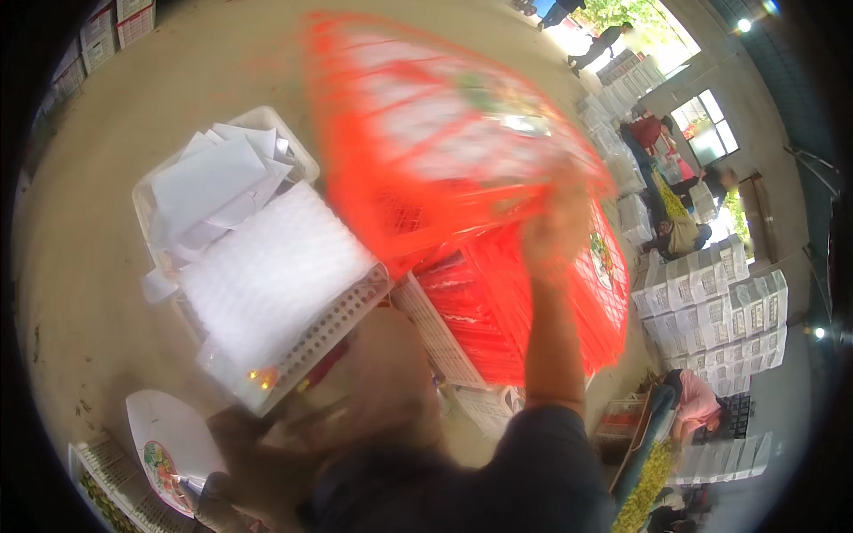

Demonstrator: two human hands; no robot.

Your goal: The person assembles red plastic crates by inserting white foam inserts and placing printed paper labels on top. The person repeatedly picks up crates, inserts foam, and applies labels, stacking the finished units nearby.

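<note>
My right hand, smeared by motion, is closed on a fan-shaped red and whitish plastic bag. The bag is spread out in front of me and badly blurred. Below it lies a thick stack of red bags, with a printed label at its right side. At the lower left, a hand is beside a white fan-shaped bag with a round coloured label. I cannot tell whether that hand is my left one; its fingers are unclear.
Left of the red stack stands a white plastic crate holding white foam netting and white sheets. A printed crate is at the lower left. Stacked white boxes stand at right, near a person in pink and yellow-green fruit.
</note>
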